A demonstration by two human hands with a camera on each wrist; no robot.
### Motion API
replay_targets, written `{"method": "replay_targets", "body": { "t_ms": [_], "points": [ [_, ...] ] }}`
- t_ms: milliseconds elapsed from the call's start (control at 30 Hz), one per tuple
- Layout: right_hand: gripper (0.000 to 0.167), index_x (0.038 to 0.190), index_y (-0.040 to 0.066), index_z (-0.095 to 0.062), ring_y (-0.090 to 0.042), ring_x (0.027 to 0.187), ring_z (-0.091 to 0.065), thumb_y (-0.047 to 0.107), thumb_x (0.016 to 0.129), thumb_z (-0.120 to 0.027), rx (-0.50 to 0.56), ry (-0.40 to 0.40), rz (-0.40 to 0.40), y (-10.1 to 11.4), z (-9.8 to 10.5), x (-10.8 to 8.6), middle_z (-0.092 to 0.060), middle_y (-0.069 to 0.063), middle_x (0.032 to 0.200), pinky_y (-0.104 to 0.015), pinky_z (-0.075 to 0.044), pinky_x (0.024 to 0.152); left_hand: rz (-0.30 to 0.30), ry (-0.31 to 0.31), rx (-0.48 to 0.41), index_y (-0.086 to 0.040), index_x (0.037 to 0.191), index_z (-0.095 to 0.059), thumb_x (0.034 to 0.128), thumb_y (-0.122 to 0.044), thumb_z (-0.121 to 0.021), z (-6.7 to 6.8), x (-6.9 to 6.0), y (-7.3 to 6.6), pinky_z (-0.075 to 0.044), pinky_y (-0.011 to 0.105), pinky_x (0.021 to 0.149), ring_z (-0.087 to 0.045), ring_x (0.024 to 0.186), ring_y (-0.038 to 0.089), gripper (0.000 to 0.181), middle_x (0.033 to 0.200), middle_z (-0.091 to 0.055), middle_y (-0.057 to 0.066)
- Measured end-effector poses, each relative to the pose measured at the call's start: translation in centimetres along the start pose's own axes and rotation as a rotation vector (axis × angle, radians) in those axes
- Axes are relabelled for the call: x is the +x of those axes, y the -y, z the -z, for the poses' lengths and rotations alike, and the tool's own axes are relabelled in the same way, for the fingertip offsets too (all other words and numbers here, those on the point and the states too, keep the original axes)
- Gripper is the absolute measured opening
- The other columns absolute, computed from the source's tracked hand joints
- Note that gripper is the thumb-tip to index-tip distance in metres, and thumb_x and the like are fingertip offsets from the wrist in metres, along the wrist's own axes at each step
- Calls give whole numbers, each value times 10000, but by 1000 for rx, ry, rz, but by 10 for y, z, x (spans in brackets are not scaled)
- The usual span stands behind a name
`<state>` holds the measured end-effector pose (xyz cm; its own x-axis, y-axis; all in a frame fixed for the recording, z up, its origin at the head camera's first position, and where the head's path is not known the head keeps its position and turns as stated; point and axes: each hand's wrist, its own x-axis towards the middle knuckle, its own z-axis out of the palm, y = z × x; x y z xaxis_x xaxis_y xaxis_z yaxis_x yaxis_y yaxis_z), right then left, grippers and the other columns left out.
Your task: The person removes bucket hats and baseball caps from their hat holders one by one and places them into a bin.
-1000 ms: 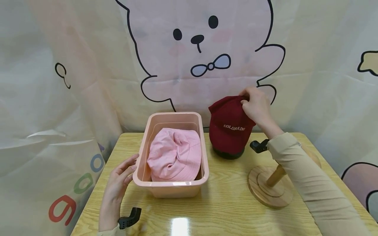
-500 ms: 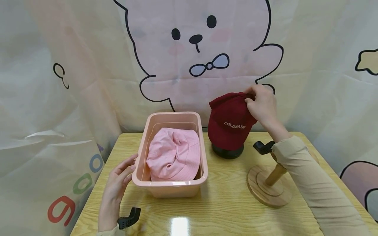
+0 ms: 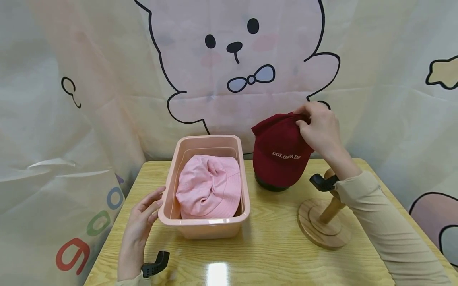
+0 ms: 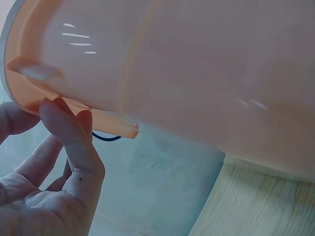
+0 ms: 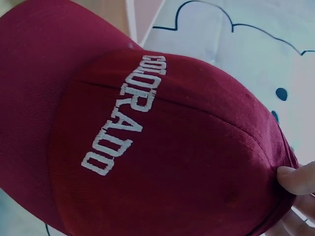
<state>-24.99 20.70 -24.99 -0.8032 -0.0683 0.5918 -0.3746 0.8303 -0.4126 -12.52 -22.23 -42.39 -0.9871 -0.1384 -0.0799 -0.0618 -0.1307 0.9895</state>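
Observation:
My right hand (image 3: 320,127) pinches the crown of a dark red baseball cap (image 3: 282,143) with white COLORADO lettering. The cap hangs brim down over a black round base (image 3: 273,186), most of which it hides. Up close in the right wrist view, thumb and fingers hold the cap (image 5: 162,128) at the top of its crown. At the left, my left hand (image 3: 143,222) touches the outer rim of a pink plastic bin (image 3: 204,222) with loosely bent fingers. The left wrist view shows those fingertips under the bin's rim (image 4: 29,93). Inside the bin lies a crumpled pink bucket hat (image 3: 209,186).
A wooden stand with a round base (image 3: 323,224) and an upright post stands at the right, partly behind my right forearm. Everything rests on a light wooden table (image 3: 272,254). A cartoon-printed cloth (image 3: 243,103) hangs close behind the table.
The cap rose a little, showing more of the black base, then came down slightly with its lower part nearer. My right hand shifted right; the left stays at the bin.

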Motion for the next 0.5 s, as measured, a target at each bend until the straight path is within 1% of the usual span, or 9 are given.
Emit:
{"method": "replay_targets", "body": {
  "t_ms": [100,267,500],
  "points": [
    [157,1006,57,-694,-312,966,-568,28,876,-611,0,-5,21,4,3,-1,-678,-159,1010,-508,-423,804,-3,-2,1,-108,1295,-609,949,-118,-582,0,0,0,-551,192,800,-592,967,43,347,1043,-618,-106],
    [152,1005,54,-696,-316,947,-583,25,872,-628,12,0,37,13,8,-4,-691,-161,996,-492,-438,804,-3,-8,-1,-120,1285,-621,950,-113,-579,0,0,0,-551,195,792,-593,967,48,337,1028,-624,-104],
    [152,990,57,-703,-304,940,-574,22,852,-650,11,5,59,22,13,-7,-709,-146,967,-475,-426,804,-7,6,0,-133,1275,-627,950,-118,-580,0,1,0,-552,194,786,-605,957,33,329,1025,-628,-109]
  ]
}}
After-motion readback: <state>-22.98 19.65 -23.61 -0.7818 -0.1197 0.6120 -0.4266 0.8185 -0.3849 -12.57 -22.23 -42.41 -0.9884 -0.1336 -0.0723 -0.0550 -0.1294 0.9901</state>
